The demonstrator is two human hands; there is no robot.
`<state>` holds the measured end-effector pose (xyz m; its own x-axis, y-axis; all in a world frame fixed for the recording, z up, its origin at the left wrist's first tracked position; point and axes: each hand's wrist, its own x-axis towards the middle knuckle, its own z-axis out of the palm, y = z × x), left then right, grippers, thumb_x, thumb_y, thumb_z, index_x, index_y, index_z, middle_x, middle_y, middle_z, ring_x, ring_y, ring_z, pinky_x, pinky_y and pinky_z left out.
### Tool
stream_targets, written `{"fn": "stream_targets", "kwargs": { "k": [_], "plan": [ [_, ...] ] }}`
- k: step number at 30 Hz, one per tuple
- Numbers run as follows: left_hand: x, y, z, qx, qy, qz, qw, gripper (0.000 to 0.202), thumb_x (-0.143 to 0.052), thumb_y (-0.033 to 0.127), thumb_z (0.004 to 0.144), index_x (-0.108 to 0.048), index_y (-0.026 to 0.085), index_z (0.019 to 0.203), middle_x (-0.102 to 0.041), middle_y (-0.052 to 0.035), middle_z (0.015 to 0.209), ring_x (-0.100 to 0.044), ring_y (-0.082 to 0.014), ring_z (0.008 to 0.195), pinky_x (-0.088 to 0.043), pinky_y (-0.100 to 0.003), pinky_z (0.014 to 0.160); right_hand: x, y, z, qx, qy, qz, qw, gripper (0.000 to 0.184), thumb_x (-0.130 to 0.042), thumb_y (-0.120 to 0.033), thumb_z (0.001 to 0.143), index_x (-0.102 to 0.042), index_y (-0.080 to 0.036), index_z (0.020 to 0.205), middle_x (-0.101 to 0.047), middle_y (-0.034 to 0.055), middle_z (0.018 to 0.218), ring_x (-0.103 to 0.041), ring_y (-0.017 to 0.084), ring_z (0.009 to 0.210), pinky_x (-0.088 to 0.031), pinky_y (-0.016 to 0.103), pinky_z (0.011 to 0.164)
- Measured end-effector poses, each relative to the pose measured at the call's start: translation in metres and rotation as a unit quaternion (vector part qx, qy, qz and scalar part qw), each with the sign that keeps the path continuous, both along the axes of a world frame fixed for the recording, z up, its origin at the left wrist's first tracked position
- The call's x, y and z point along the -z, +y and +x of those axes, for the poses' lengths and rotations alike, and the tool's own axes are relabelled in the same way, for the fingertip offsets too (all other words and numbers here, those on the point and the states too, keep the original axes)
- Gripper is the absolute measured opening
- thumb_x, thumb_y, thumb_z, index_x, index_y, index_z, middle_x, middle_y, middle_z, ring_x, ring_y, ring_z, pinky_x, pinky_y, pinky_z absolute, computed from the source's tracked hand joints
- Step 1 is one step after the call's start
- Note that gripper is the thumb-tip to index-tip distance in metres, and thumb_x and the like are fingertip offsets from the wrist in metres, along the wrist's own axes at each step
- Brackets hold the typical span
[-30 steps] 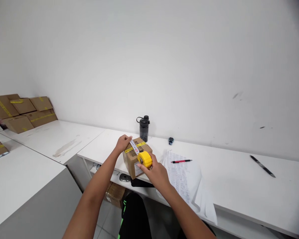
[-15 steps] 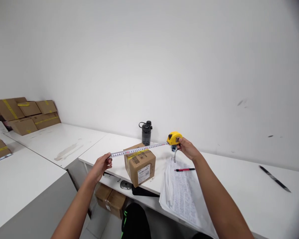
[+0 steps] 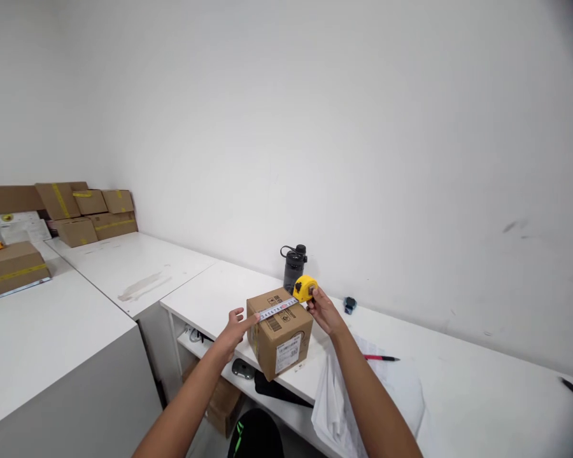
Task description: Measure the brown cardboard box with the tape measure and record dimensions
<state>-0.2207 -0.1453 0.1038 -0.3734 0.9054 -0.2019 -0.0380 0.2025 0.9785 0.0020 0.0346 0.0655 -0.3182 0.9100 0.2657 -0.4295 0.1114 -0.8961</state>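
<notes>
Head view: right hand [image 3: 323, 312] is clasping a tape measure [image 3: 305, 288], its blade [image 3: 277, 309] crossing the cardboard box [image 3: 279, 346] on the desk [image 3: 210, 292]; left hand [image 3: 233, 329] is covering the blade's end (whether pinching, I cannot tell).

one held tape measure [image 3: 305, 289], one labelled box [image 3: 277, 340], one bottle [image 3: 294, 266], one red pen [image 3: 381, 358]

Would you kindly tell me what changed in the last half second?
The right hand has moved the yellow tape measure toward the left hand; less blade shows, now across the top of the box. Box and bottle stayed put; the right hand's hold remains.
</notes>
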Motion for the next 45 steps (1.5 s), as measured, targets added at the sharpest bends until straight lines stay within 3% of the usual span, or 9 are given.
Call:
{"fn": "stream_targets", "kwargs": {
  "k": [11,18,24,29,32,34,39,42,45],
  "plan": [
    [0.006,0.011,0.007,-0.019,0.058,0.057,0.997,0.064,-0.070,0.058,0.067,-0.042,0.018,0.108,-0.052,-0.0174,0.124,-0.053,-0.0275,0.115,-0.041,-0.036,0.094,-0.012,-0.018,0.003,0.000,-0.011,-0.020,1.000,0.049,-0.070,-0.061,0.069,-0.055,-0.022,0.094,-0.041,-0.0087,0.062,-0.032,0.005,0.047,-0.027,0.017,0.041],
    [0.006,0.008,0.019,-0.044,-0.006,0.054,0.998,0.052,-0.069,0.049,0.074,-0.043,0.021,0.109,-0.054,-0.0136,0.125,-0.052,-0.0251,0.117,-0.043,-0.035,0.091,-0.025,-0.025,0.014,-0.010,-0.078,-0.006,0.997,0.048,-0.066,-0.065,0.070,-0.057,-0.020,0.082,-0.039,-0.0087,0.057,-0.031,0.006,0.045,-0.025,0.020,0.042],
    [0.013,0.012,0.019,-0.051,-0.022,0.061,0.997,0.053,-0.070,0.047,0.074,-0.043,0.021,0.111,-0.052,-0.0132,0.131,-0.048,-0.0257,0.123,-0.041,-0.035,0.095,-0.044,-0.055,0.017,-0.004,-0.141,0.068,0.988,0.045,-0.063,-0.057,0.079,-0.062,-0.024,0.110,-0.060,-0.0026,0.075,-0.048,0.011,0.060,-0.038,0.024,0.055],
    [0.030,0.015,0.017,-0.043,-0.042,0.074,0.995,0.058,-0.066,0.056,0.076,-0.043,0.021,0.117,-0.048,-0.0136,0.137,-0.042,-0.0268,0.130,-0.036,-0.037,0.103,-0.063,-0.091,-0.015,0.025,-0.310,0.309,0.899,0.041,-0.052,-0.048,0.088,-0.058,-0.025,0.123,-0.059,0.0063,0.125,-0.053,0.023,0.112,-0.041,0.038,0.094],
    [0.052,0.015,0.021,-0.044,-0.049,0.081,0.995,0.066,-0.051,0.068,0.080,-0.037,0.021,0.125,-0.044,-0.0150,0.141,-0.039,-0.0253,0.134,-0.034,-0.037,0.107,-0.071,-0.106,-0.039,0.061,-0.379,0.406,0.829,0.036,-0.048,-0.044,0.091,-0.058,-0.023,0.119,-0.061,0.0090,0.120,-0.052,0.026,0.115,-0.037,0.042,0.098],
    [0.068,0.012,0.024,-0.053,-0.047,0.085,0.994,0.071,-0.032,0.075,0.083,-0.036,0.021,0.129,-0.040,-0.0154,0.144,-0.035,-0.0239,0.137,-0.032,-0.036,0.109,-0.073,-0.113,-0.049,0.086,-0.394,0.416,0.815,0.034,-0.046,-0.043,0.092,-0.058,-0.021,0.115,-0.064,0.0101,0.114,-0.053,0.026,0.111,-0.038,0.043,0.097],
    [0.079,0.002,0.031,-0.080,0.026,0.133,0.987,0.075,-0.026,0.074,0.085,-0.030,0.020,0.138,-0.028,-0.0153,0.151,-0.023,-0.0247,0.143,-0.024,-0.041,0.115,-0.064,-0.125,-0.045,0.111,-0.272,0.289,0.911,0.037,-0.049,-0.050,0.089,-0.055,-0.023,0.113,-0.064,0.0069,0.113,-0.059,0.023,0.102,-0.045,0.038,0.089],
    [0.056,0.002,0.039,-0.073,0.176,0.221,0.956,0.076,-0.050,0.065,0.081,-0.032,0.020,0.140,-0.030,-0.0153,0.150,-0.023,-0.0279,0.142,-0.018,-0.046,0.116,-0.059,-0.128,-0.030,0.196,-0.130,0.102,0.967,0.043,-0.048,-0.060,0.086,-0.057,-0.022,0.104,-0.069,0.0043,0.092,-0.063,0.020,0.080,-0.049,0.032,0.070],
    [0.024,0.011,0.048,-0.058,0.283,0.237,0.927,0.074,-0.061,0.057,0.078,-0.037,0.023,0.139,-0.028,-0.0133,0.152,-0.016,-0.0302,0.144,-0.014,-0.050,0.116,-0.062,-0.124,-0.010,0.228,0.012,-0.020,0.973,0.050,-0.046,-0.067,0.083,-0.058,-0.020,0.096,-0.070,0.0041,0.080,-0.056,0.014,0.055,-0.039,0.026,0.049]
  ]
}}
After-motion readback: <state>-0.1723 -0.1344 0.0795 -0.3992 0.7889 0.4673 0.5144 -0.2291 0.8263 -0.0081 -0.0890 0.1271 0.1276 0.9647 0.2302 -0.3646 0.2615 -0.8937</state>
